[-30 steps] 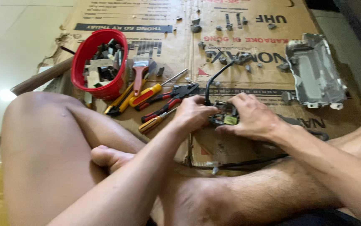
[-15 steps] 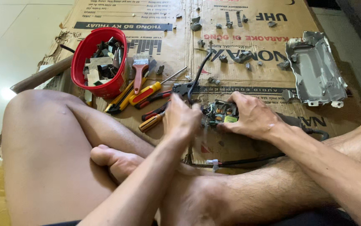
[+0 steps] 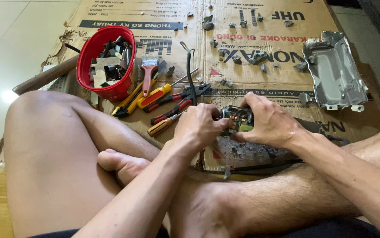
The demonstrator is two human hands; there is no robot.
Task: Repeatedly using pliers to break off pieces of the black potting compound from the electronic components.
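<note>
Cardboard at the frame's centre carries a small electronic part, pinched between the left hand and right hand, fingers curled shut around it. It looks light, rigid, possibly fragile; gripping its edges seems safest.

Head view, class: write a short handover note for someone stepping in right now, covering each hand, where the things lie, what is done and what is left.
Left hand: gripping the left side of the small electronic part.
Right hand: holding the same part from the right, over the cardboard sheet.
Things: black cable rises from the part; pliers, screwdrivers and brush lie left of it; red bowl of bits far left; metal plate far right.
Done: plate lies apart, loose bits scattered.
Left: the part is not yet set down.
</note>
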